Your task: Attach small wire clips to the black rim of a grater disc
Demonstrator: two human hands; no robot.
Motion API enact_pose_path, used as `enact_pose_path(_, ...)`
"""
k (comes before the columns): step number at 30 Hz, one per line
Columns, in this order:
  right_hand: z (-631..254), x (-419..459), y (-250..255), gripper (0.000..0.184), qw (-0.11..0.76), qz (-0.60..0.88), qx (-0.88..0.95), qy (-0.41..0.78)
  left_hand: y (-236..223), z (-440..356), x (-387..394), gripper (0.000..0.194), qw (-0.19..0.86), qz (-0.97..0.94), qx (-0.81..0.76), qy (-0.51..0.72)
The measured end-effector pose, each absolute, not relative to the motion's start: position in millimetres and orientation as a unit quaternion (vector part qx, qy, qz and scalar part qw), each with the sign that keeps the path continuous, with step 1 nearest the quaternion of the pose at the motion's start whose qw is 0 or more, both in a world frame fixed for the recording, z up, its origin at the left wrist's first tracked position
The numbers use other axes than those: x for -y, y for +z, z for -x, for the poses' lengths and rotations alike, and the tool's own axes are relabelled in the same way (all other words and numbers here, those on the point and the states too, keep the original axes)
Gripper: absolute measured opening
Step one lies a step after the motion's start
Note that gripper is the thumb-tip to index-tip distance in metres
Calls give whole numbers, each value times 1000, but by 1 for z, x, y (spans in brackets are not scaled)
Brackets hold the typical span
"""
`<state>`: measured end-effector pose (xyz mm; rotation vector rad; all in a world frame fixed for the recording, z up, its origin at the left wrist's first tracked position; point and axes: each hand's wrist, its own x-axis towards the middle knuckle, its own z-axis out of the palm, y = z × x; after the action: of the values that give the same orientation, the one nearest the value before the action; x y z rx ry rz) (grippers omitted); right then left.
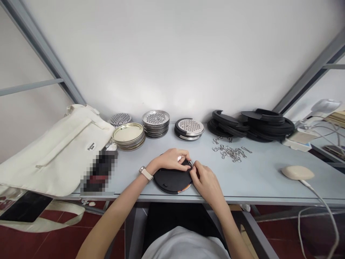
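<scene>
A round black disc (171,180) lies flat near the front edge of the table, with a strip of orange and metal rim showing at its lower right. My left hand (174,160) reaches over its far side, thumb and index finger closing around a small metal clip (191,164) at the disc's right edge. From the right, my right hand (206,180) pinches at the same clip, its fingertips touching the disc's edge. The fingers partly hide the clip. Behind them sits a loose pile of metal clips (231,153).
Along the wall stand gold-coloured lids (128,133), perforated grater discs (156,118), a grater disc in a black holder (191,126) and stacked black rings (266,126). A white bag (59,151) leans at left. A corded cream-coloured device (298,172) lies at right.
</scene>
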<state>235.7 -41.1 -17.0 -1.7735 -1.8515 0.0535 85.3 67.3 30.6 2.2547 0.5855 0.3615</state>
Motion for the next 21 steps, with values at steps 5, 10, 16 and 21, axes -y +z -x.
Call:
enact_pose_path(5,-235,42,-17,19,287,666,688,21,30,-85,-68,18,392,-880,-227,145)
enact_pose_path(10,-235,43,-17,19,295,667,684,28,30,-86,-67,18,400,-875,-232,146)
enact_pose_path(16,-235,43,-19,19,312,663,680,28,32,-85,-66,18,403,-873,-230,151)
enact_pose_path(21,-235,41,-18,19,319,662,677,39,30,-85,-67,21,398,-877,-231,140)
